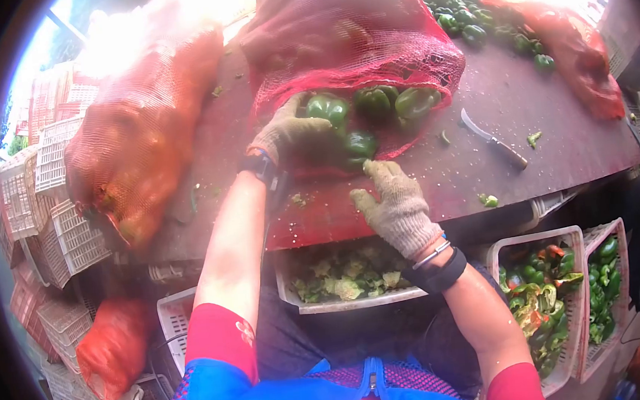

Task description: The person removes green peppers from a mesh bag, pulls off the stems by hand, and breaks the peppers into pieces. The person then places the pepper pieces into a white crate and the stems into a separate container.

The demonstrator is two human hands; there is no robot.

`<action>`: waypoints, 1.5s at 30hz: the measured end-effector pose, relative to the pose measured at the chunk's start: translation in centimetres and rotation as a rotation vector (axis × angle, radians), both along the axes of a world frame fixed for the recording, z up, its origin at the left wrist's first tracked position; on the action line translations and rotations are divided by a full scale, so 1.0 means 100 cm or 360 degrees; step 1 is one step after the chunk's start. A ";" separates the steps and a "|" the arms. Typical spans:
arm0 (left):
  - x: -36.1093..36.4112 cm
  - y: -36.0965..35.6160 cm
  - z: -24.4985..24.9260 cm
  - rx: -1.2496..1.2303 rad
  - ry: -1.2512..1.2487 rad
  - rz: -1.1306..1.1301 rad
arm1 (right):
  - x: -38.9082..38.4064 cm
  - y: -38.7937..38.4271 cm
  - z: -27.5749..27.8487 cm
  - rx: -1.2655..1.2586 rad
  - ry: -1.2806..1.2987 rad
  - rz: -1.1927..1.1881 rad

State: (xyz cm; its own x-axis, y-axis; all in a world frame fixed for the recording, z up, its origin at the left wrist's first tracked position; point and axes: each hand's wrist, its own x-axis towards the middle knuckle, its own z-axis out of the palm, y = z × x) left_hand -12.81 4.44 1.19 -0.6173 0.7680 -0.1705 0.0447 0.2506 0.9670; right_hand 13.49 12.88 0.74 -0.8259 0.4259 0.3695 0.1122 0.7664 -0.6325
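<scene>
A red mesh bag lies on the table with its mouth facing me. At the mouth are several green bell peppers, partly under the netting. My left hand, in a pale work glove, is at the left side of the mouth, thumb and fingers apart beside the nearest pepper on that side. Part of its fingertips is hard to make out against the netting. Just below the front pepper, my gloved right hand has its thumb and fingers spread, with nothing between them. A curved knife rests to the right of the bag.
A full orange mesh bag stands at left, with stacked crates beyond. Pepper scraps fill a bin below the table edge. Crates of peppers stand lower right. More peppers and another orange mesh bag lie at the back right.
</scene>
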 end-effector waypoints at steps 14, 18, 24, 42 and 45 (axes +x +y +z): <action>0.042 -0.033 0.044 0.0248 0.0193 0.0104 | -0.114 0.053 0.051 0.0041 -0.0256 0.0436; 0.092 -0.073 0.062 0.0299 0.0540 -0.0055 | -0.078 0.022 0.057 -0.0433 -0.0192 0.0425; 0.158 -0.109 -0.019 0.0160 0.0253 0.0304 | -0.027 -0.031 0.001 -0.0944 -0.0494 0.0343; 0.201 -0.108 -0.059 0.0609 0.0297 0.0954 | -0.073 -0.051 0.008 -0.0929 -0.0309 -0.0409; 0.212 -0.112 -0.047 0.0742 -0.0265 0.0984 | -0.053 -0.022 -0.035 -0.2115 0.0346 -0.0568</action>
